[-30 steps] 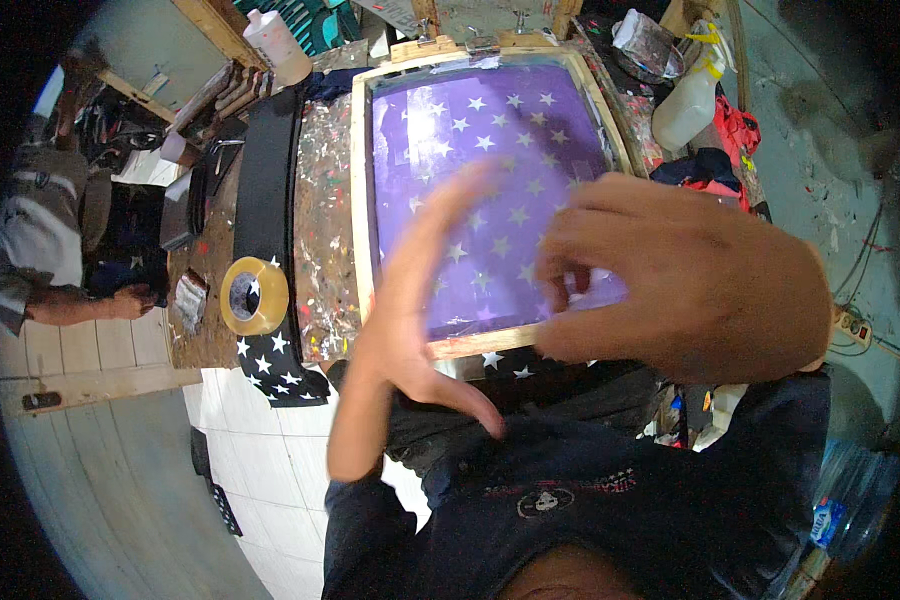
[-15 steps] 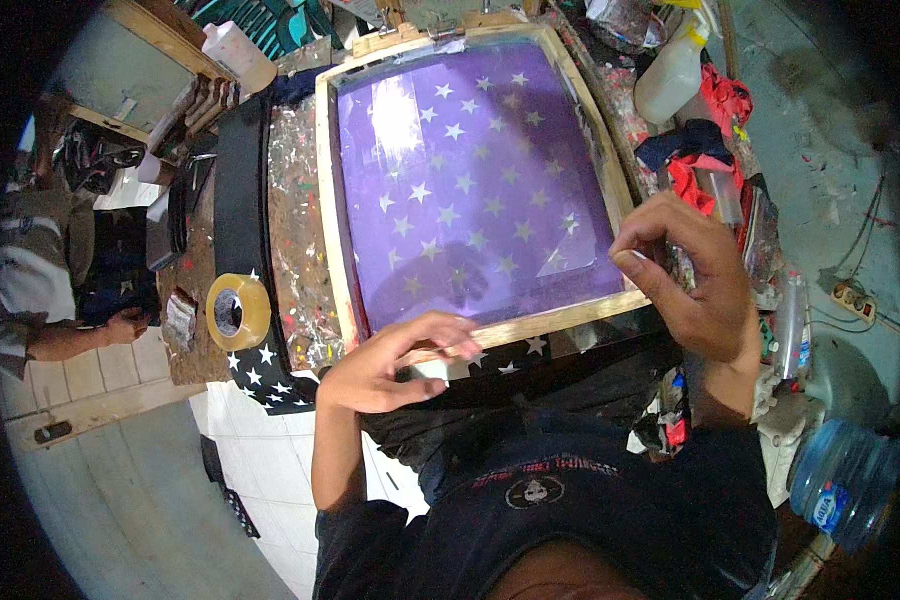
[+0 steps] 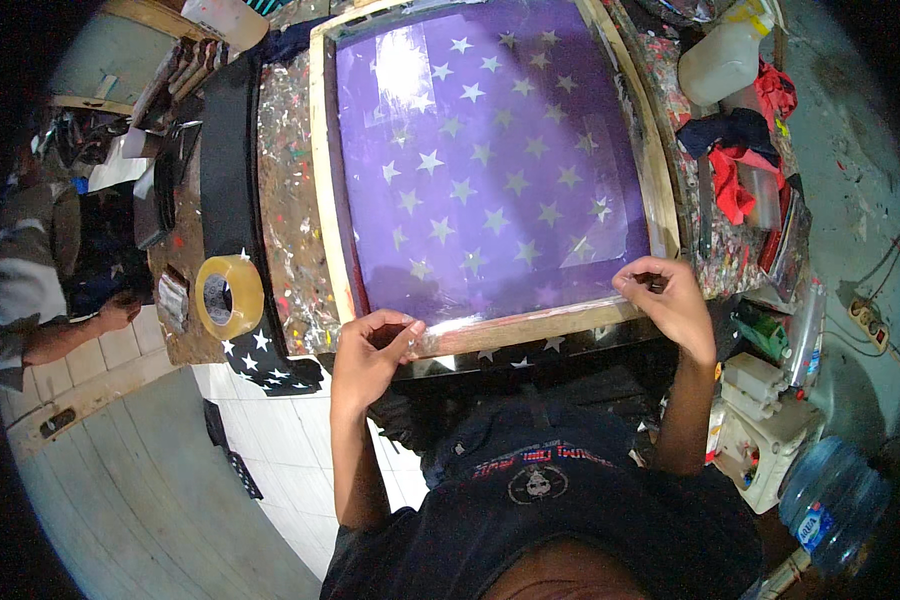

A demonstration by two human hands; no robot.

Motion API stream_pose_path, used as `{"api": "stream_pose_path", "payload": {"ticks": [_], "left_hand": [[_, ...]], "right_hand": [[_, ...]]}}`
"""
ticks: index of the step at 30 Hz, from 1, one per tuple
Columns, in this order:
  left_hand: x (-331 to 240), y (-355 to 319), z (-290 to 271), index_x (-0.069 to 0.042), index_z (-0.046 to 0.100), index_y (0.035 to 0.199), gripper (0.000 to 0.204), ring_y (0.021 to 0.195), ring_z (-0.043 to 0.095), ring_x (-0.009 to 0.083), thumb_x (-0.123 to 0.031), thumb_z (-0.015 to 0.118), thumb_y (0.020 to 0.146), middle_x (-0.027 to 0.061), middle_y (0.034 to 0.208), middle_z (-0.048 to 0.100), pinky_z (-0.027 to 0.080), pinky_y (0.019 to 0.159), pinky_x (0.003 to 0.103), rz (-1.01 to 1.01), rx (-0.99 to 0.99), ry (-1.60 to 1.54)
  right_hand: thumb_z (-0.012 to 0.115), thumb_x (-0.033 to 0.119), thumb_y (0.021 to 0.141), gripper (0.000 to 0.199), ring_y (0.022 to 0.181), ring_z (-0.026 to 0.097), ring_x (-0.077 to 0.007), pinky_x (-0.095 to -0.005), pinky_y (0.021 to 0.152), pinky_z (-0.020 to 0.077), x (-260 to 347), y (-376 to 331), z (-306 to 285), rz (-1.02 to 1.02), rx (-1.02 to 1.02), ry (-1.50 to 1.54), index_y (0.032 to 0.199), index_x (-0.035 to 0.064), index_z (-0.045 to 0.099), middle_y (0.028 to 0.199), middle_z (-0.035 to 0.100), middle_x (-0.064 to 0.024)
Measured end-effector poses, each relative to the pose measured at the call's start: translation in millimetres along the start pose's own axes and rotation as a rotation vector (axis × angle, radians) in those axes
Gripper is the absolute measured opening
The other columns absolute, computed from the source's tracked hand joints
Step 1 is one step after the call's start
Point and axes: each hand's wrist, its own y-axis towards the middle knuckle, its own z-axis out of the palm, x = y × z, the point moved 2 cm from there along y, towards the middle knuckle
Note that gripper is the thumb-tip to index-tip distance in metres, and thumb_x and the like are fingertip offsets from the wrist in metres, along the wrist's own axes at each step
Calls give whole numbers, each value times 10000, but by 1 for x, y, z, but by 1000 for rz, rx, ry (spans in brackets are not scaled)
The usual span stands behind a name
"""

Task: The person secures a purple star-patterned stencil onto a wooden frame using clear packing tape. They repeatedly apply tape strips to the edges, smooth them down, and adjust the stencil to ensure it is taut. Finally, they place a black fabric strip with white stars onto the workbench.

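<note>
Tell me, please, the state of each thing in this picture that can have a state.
Wooden-framed printing screen: lying flat, purple mesh with star pattern.
Left hand: pinching the near rail of the frame at its left end.
Right hand: pinching the frame's near right corner.
Clear tape roll: lying flat on the table, untouched.
White plastic jug: lying tilted, capped.
Water bottle: on the floor; whether capped cannot be told.

The screen frame (image 3: 530,330) is bare, worn-looking wood around a smooth purple mesh (image 3: 490,170) that shines glossy at its far left. The table top (image 3: 285,230) to the left looks rough and paint-spattered, and the tape roll (image 3: 228,295) on it is glossy, probably plastic. On the right, the jug (image 3: 720,65) is matt whitish plastic and the red rags (image 3: 735,180) are crumpled cloth.
</note>
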Motion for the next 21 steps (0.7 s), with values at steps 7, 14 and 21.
{"api": "stream_pose_path", "payload": {"ticks": [7, 14, 21], "left_hand": [[-5, 15, -10, 31, 741, 904, 149, 599, 547, 58, -118, 727, 896, 11, 677, 663, 419, 542, 246, -8, 91, 202], [6, 35, -8, 38, 739, 906, 165, 616, 583, 77, -122, 756, 868, 58, 680, 675, 456, 569, 257, -6, 119, 318], [11, 39, -3, 58, 584, 921, 291, 642, 638, 99, -51, 820, 790, 80, 663, 670, 486, 564, 248, -78, 14, 194]], "right_hand": [[727, 72, 857, 92, 731, 592, -58, -243, 696, 476, -5, 11, -8, 63, 62, -140, 907, -4, 737, 798, 704, -2], [749, 154, 832, 168, 700, 616, -83, -269, 665, 502, -15, 18, -8, 166, 82, -204, 881, -6, 751, 761, 716, -48], [781, 142, 799, 175, 652, 566, -57, -241, 616, 465, -11, 22, -6, 154, 72, -296, 835, -26, 750, 701, 687, -18]]}}
